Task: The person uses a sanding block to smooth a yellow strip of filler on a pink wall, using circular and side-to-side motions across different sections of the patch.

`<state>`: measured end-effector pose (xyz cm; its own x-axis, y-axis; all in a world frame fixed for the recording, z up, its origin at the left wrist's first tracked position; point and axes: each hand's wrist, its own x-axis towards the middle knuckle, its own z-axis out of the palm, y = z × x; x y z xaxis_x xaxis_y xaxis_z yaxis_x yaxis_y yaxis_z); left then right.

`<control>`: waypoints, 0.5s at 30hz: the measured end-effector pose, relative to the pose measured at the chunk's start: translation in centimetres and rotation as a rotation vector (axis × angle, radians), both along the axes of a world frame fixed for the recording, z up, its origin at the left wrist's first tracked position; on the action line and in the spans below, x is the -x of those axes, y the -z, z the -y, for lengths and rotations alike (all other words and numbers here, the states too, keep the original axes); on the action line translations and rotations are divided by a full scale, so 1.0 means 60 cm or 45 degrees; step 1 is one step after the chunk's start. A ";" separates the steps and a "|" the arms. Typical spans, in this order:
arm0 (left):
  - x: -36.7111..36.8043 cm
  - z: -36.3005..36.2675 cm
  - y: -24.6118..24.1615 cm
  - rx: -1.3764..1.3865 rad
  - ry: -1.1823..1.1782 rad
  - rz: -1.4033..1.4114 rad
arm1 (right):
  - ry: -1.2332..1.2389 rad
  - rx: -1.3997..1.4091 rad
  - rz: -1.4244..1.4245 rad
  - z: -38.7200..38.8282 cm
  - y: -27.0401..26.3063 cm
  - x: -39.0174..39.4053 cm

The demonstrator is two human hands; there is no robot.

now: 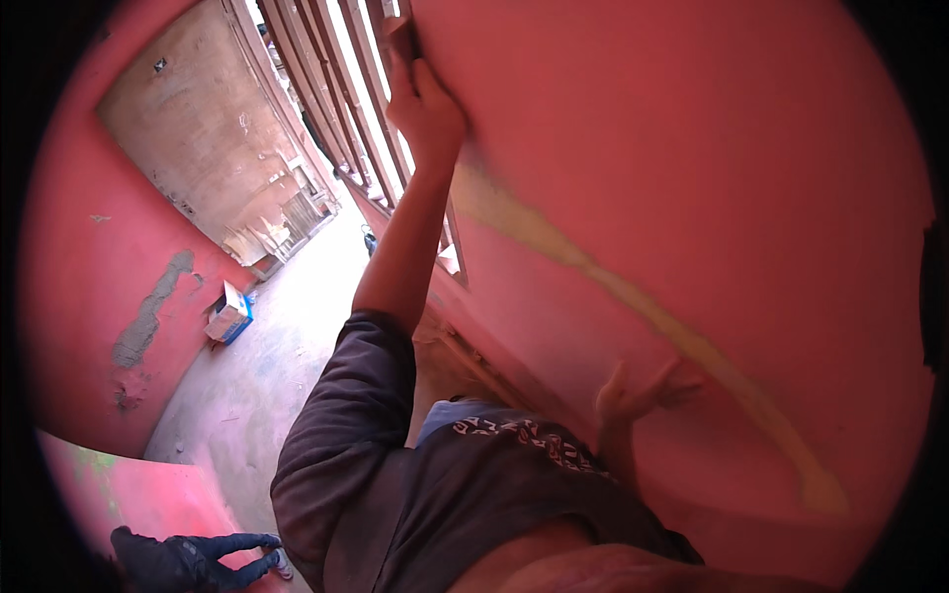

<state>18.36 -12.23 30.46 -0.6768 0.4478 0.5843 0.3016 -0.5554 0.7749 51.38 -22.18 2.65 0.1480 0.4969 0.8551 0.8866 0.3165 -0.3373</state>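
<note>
My left hand (430,111) is raised at the top centre, its arm stretched up along the red wall (667,185). It grips a small dark, block-like object (404,38) at the wall's edge beside the barred window; the object's exact kind cannot be told. My right hand (643,394) is lower, at the right of my body, with fingers spread at the wall and nothing visible in it. Whether its fingertips touch the wall is unclear. A yellowish-tan patched strip (630,285) runs diagonally down the wall, passing between my two hands and right of the lower one.
Window bars (348,89) stand left of my raised hand. A worn wooden board or door (200,126) is at upper left. An opened cardboard box (230,319) sits on the floor by another red wall with grey filler (148,319). Another person (185,561) is at lower left.
</note>
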 end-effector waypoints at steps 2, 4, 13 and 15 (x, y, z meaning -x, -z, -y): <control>-0.020 0.013 0.023 -0.381 -0.455 -1.008 | 0.006 -0.020 0.011 -0.003 0.002 0.000; -0.013 0.002 0.004 -0.524 -0.494 -1.120 | -0.031 -0.030 0.017 0.001 0.006 -0.001; -0.019 -0.054 0.046 -0.729 -0.285 -1.694 | 0.081 -0.031 -0.018 -0.009 -0.008 0.009; -0.008 -0.070 0.010 -0.594 -0.317 -1.335 | 0.093 -0.064 0.031 -0.009 -0.012 0.001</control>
